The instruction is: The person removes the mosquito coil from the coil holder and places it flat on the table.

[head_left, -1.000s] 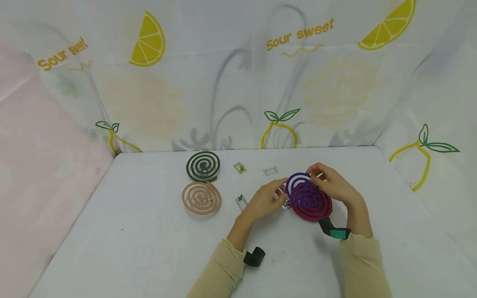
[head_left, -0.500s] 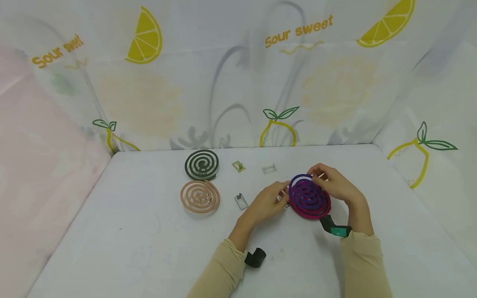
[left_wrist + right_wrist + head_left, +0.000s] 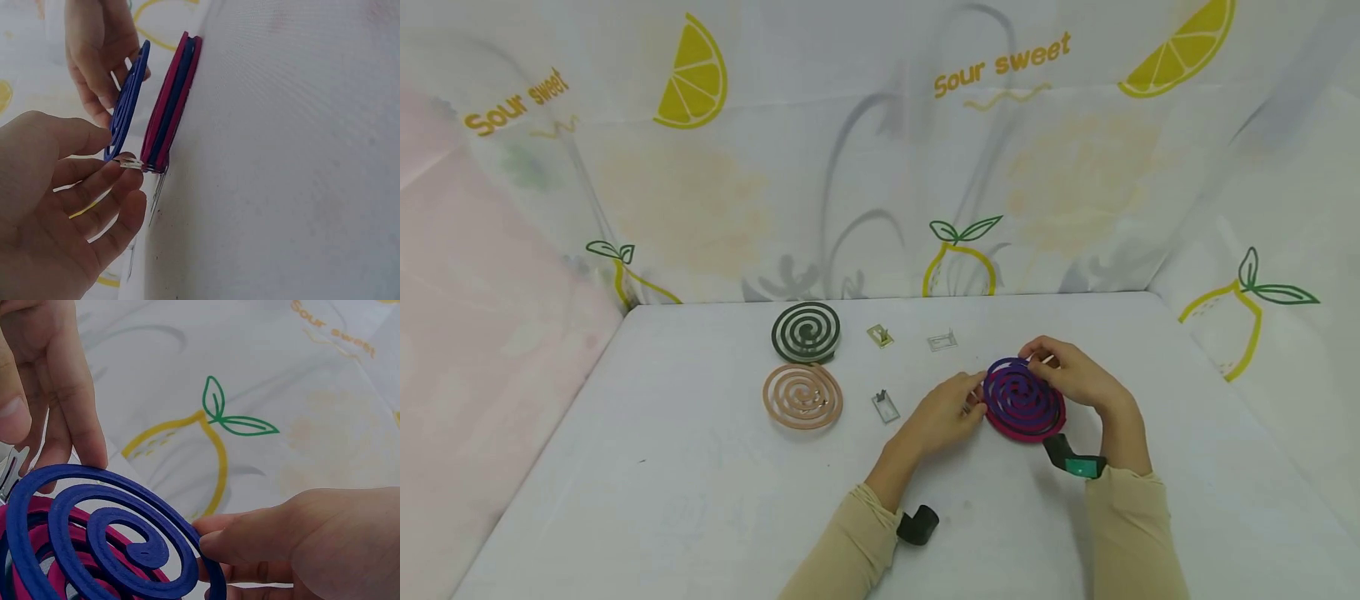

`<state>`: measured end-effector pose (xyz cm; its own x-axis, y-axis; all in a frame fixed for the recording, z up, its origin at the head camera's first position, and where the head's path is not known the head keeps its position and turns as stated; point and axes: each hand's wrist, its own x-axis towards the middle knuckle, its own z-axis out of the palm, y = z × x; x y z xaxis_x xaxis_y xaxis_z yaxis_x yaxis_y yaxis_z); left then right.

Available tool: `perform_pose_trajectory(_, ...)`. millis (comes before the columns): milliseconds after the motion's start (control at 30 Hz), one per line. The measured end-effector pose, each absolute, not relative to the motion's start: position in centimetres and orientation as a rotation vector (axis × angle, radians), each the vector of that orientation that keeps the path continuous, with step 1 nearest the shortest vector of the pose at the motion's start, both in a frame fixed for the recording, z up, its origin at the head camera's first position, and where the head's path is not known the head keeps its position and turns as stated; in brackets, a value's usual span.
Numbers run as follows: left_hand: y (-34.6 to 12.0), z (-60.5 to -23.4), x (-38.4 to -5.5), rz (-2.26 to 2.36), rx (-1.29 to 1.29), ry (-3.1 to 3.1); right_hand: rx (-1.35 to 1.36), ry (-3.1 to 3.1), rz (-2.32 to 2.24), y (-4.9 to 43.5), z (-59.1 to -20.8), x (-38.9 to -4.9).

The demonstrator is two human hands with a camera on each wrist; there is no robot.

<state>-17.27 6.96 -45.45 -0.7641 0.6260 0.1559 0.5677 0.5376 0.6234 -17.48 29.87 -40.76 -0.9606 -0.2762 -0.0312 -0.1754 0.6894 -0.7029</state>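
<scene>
A blue mosquito coil [image 3: 1021,392] is pinched at its far right rim by my right hand [image 3: 1071,371]. My left hand [image 3: 943,408] is at the coil's left rim, fingers loosely bent, a fingertip touching the rim in the right wrist view. Below the coil, with a gap between, lies a stack of magenta coils [image 3: 156,122] with a dark blue layer [image 3: 172,100] between them, seen edge-on in the left wrist view. A silver metal coil stand [image 3: 11,472] shows beside the stack near my left fingers; in the head view the left hand hides it.
A dark green coil [image 3: 806,332] and a tan coil [image 3: 803,397] lie to the left. Between them and my hands are a gold stand [image 3: 880,336] and two silver stands, one nearer [image 3: 886,406], one farther [image 3: 942,342]. A lemon-print cloth [image 3: 820,150] rises behind the table.
The blue coil has moved slightly right and toward me, so it overlaps the magenta stack more squarely. My left hand has followed it to the right.
</scene>
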Motion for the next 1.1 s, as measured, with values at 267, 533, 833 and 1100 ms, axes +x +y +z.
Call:
perform_pose_trajectory(267, 7.01, -45.58, -17.18, 1.012, 1.044, 2.679, -0.319, 2.666, -1.126, 30.11, -40.61, -17.46)
perform_pose_trajectory(533, 7.2, -45.41, -16.97, 0.987, 1.026, 2.676, -0.258, 2.599, -1.13, 30.15, -40.36, -17.45)
perform_pose_trajectory(833, 7.28, -45.35, -16.87, 0.996, 1.026, 2.66, -0.263, 2.565, -1.115, 30.27, -40.6, -17.4)
perform_pose_trajectory(1100, 7.2, -45.39, -16.85, 1.0, 1.037, 2.66, -0.233, 2.551, -1.089, 30.18, -40.48, -17.37)
